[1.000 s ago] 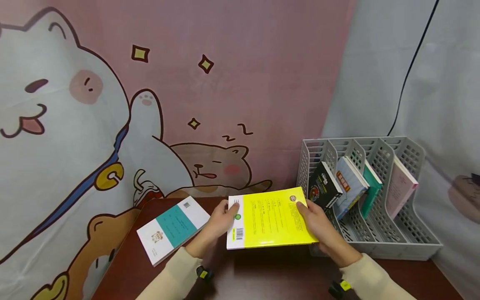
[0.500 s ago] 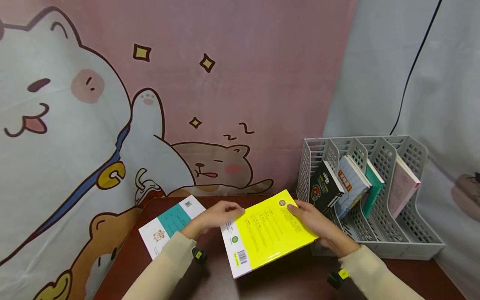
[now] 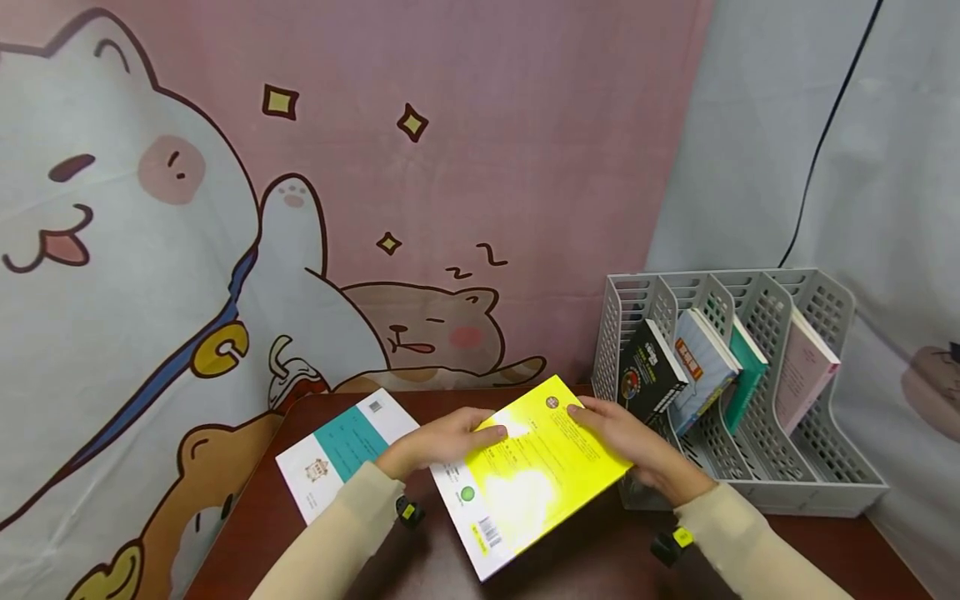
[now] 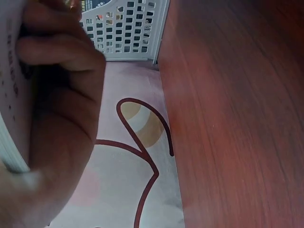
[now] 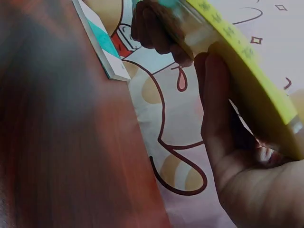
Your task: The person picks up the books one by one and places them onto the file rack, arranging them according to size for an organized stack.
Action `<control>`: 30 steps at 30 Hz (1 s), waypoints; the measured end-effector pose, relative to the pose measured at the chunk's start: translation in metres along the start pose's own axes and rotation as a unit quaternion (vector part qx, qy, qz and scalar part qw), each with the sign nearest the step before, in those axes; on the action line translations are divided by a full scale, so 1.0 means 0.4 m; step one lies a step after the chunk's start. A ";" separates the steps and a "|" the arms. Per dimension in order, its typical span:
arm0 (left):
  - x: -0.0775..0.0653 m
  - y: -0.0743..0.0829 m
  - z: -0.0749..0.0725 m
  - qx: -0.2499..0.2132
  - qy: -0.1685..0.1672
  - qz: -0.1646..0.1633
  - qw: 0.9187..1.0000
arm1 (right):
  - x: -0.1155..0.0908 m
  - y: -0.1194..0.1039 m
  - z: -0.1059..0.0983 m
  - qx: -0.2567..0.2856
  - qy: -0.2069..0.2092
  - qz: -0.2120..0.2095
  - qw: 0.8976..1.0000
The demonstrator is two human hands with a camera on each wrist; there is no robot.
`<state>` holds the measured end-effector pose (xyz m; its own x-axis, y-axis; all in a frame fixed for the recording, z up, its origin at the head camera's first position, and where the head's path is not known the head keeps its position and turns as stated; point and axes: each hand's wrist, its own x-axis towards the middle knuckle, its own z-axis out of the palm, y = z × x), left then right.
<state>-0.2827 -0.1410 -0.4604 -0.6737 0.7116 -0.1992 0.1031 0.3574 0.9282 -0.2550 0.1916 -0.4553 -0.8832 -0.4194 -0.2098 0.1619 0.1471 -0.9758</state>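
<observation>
A yellow book (image 3: 536, 475) with a white strip and barcode along one side is held tilted above the table, back cover up. My left hand (image 3: 450, 437) grips its left upper edge, thumb on the cover. On the opposite edge my right hand (image 3: 637, 442) holds it, thumb on top; the right wrist view shows the fingers (image 5: 216, 95) underneath, against the yellow book's spine side (image 5: 256, 80). In the left wrist view the left hand (image 4: 61, 95) curls at the book's edge (image 4: 12, 133). A white and teal book (image 3: 348, 442) lies on the table, partly behind my left arm.
A grey file rack (image 3: 757, 492) stands at the right of the dark red table (image 3: 585, 558). A black book (image 3: 648, 375), a blue book (image 3: 701, 371), a green book (image 3: 744, 375) and a pink book (image 3: 802, 375) lean in its compartments. A cartoon cloth (image 3: 525, 208) hangs behind.
The yellow book has turned from nearly level to slanted, its barcode end swinging down toward me. My left hand has shifted from its left end to its upper left edge.
</observation>
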 end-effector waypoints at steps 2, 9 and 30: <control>-0.001 -0.001 -0.004 -0.005 0.017 0.002 1.000 | 0.003 -0.003 -0.006 -0.001 0.023 0.000 1.000; -0.008 -0.010 -0.009 -0.014 0.089 0.021 0.996 | 0.003 -0.007 -0.019 0.038 0.086 -0.019 0.995; 0.014 0.018 0.130 -0.053 0.234 0.097 0.966 | 0.032 -0.045 0.040 0.191 0.087 -0.049 0.977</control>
<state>-0.2477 -0.1029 -0.4710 -0.9088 0.3987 0.1227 0.2017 0.1625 0.9659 -0.2620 0.1693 -0.4416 -0.9588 -0.2508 -0.1332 0.1959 -0.2443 -0.9497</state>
